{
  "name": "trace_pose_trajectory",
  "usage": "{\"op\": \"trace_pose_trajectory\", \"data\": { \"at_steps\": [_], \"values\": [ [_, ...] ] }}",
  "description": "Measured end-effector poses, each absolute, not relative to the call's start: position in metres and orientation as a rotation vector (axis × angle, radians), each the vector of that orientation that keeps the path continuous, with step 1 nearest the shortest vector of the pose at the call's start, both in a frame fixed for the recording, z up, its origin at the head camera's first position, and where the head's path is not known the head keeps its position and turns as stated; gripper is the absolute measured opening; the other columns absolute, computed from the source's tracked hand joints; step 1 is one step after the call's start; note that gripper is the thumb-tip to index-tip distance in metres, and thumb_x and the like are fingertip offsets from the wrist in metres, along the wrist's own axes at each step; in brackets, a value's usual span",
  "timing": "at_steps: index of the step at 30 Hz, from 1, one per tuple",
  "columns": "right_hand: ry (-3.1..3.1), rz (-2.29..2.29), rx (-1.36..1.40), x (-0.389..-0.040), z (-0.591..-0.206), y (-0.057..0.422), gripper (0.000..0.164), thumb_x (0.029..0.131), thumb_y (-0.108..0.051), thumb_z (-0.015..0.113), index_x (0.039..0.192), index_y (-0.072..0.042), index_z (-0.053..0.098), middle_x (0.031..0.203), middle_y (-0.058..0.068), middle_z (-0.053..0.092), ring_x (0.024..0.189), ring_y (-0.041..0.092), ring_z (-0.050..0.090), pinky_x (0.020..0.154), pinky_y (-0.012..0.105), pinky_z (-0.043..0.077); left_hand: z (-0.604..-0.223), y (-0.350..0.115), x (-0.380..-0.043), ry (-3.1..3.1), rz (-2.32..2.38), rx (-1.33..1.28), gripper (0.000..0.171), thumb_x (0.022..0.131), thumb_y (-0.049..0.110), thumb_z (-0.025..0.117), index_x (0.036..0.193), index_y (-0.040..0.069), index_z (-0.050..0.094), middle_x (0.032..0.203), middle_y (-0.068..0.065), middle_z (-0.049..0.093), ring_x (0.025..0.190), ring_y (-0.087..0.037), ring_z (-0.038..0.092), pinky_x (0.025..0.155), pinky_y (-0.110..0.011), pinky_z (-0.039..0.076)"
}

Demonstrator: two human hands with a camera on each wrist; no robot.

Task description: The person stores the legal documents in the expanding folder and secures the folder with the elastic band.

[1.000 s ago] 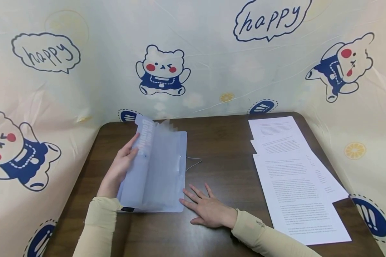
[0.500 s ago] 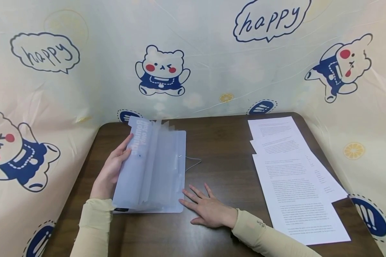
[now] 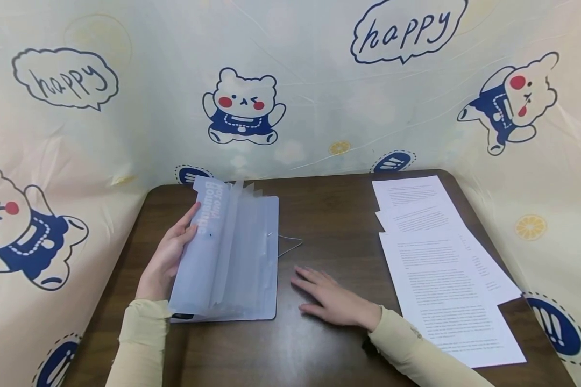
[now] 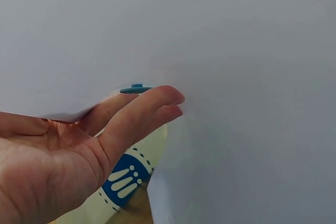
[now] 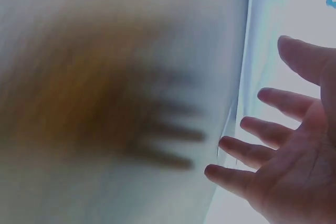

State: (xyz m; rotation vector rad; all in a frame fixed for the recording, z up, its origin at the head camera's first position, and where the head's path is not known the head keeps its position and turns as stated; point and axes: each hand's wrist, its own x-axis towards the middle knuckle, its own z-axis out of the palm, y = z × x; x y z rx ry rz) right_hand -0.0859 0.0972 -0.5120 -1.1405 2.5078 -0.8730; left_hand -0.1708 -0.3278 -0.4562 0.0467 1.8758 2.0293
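Observation:
A translucent blue expanding file folder (image 3: 198, 263) lies on the table left of centre, its printed cover lifted and tilted to the left. My left hand (image 3: 167, 250) grips the cover by its left edge. In the left wrist view the pale cover fills most of the picture, and a teal button (image 4: 136, 87) shows beside the fingers. Clear inner dividers (image 3: 247, 252) fan out under the cover. My right hand (image 3: 336, 298), fingers spread and holding nothing, is just right of the folder, over the table. The right wrist view shows its palm (image 5: 294, 182) and straight fingers.
Several overlapping printed sheets of paper (image 3: 445, 290) lie on the right of the brown wooden table (image 3: 334, 215). A thin elastic cord (image 3: 292, 247) loops out from the folder's right edge. A patterned curtain (image 3: 319, 107) surrounds the table.
My left hand has drawn the cover further left, opening the folder wider. My right hand has come away from the folder's lower right edge, shifting right and slightly up.

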Motion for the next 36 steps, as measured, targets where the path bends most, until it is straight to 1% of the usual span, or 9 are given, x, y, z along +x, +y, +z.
{"op": "trace_pose_trajectory", "data": {
  "at_steps": [1,3,7,12,19,25,31,36],
  "values": [
    [2.508,-0.886,-1.094,-0.087,-0.505,0.102,0.065,0.111,-0.03,0.066,0.165,-0.002,0.046,0.176,0.027,0.036,0.163,0.051,0.035,0.13,0.072,0.031,-0.456,-0.328,-0.171,1.875,2.03,0.046,0.066,0.12,0.034,0.039,0.177,0.042,0.007,0.173,-0.004,0.029,0.12,-0.002,0.072,0.093,-0.028,0.064],
    [2.543,-0.894,-1.026,-0.092,-0.502,0.112,0.065,0.11,-0.027,0.068,0.165,-0.001,0.046,0.176,0.027,0.036,0.163,0.051,0.035,0.131,0.069,0.031,-0.457,-0.328,-0.171,1.881,2.028,0.047,0.066,0.12,0.034,0.039,0.177,0.041,0.007,0.169,0.001,0.034,0.12,-0.002,0.072,0.093,-0.028,0.065],
    [2.611,-0.927,-0.875,-0.102,-0.497,0.135,0.065,0.109,-0.024,0.068,0.165,0.0,0.045,0.176,0.028,0.035,0.163,0.052,0.034,0.131,0.068,0.031,-0.457,-0.328,-0.171,1.881,2.033,0.05,0.066,0.12,0.034,0.039,0.177,0.041,0.007,0.162,0.009,0.04,0.119,-0.002,0.073,0.092,-0.028,0.065],
    [2.686,-0.976,-0.711,-0.113,-0.489,0.166,0.065,0.109,-0.024,0.068,0.165,0.002,0.045,0.176,0.029,0.035,0.162,0.055,0.032,0.13,0.071,0.031,-0.458,-0.329,-0.17,1.889,2.024,0.05,0.066,0.12,0.035,0.039,0.177,0.041,0.007,0.162,0.009,0.04,0.119,-0.002,0.073,0.092,-0.028,0.065],
    [2.769,-0.947,-0.589,-0.12,-0.485,0.215,0.065,0.111,-0.024,0.067,0.163,0.006,0.044,0.173,0.034,0.036,0.16,0.058,0.034,0.128,0.074,0.032,-0.458,-0.33,-0.171,1.88,2.029,0.055,0.066,0.12,0.035,0.04,0.177,0.042,0.007,0.157,0.012,0.044,0.12,-0.003,0.073,0.093,-0.028,0.064],
    [2.807,-0.896,-0.424,-0.12,-0.482,0.258,0.069,0.11,-0.027,0.067,0.164,0.008,0.041,0.174,0.036,0.031,0.16,0.061,0.029,0.128,0.075,0.028,-0.458,-0.33,-0.17,1.866,2.036,0.049,0.067,0.12,0.035,0.041,0.177,0.042,0.008,0.154,0.014,0.046,0.118,-0.003,0.073,0.093,-0.029,0.065],
    [2.866,-0.841,-0.296,-0.116,-0.486,0.302,0.072,0.109,-0.024,0.067,0.161,0.017,0.038,0.168,0.046,0.031,0.153,0.067,0.031,0.123,0.079,0.03,-0.46,-0.33,-0.171,1.836,2.06,0.062,0.067,0.12,0.034,0.041,0.177,0.041,0.008,0.155,0.014,0.047,0.12,-0.004,0.074,0.093,-0.029,0.065],
    [2.903,-0.814,-0.125,-0.111,-0.491,0.332,0.072,0.112,-0.022,0.061,0.16,0.023,0.032,0.163,0.052,0.029,0.151,0.071,0.03,0.122,0.081,0.028,-0.461,-0.33,-0.171,1.832,2.061,0.05,0.067,0.12,0.034,0.042,0.177,0.043,0.009,0.156,0.014,0.047,0.12,-0.004,0.074,0.093,-0.03,0.065]
  ]
}}
